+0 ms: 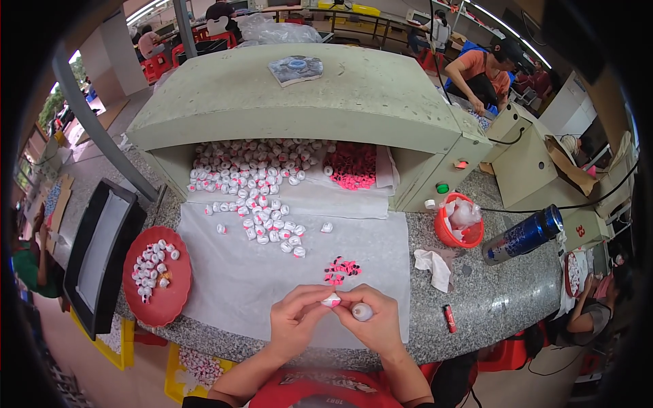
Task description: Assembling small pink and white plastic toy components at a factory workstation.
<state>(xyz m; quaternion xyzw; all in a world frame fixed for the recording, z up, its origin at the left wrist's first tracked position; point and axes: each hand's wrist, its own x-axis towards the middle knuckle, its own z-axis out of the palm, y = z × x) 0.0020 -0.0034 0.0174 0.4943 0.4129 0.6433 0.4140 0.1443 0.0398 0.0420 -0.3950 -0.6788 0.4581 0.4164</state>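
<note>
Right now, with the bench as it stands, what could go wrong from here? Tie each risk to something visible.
1. The small white piece is pinched between the fingertips of the left hand and right hand, so it might slip.
2. Loose pink pieces lie just beyond the hands; a knuckle could scatter them.
3. The red dish sits near the bench edge and might get knocked off.

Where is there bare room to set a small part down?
On the white paper sheet, between the red scalloped dish and the left hand, and right of the near pink pieces. More granite counter lies bare nearer than the blue tumbler, right of the red tube. Crowded: inside the cabinet, heaped with white pieces that spill onto the sheet.
</note>
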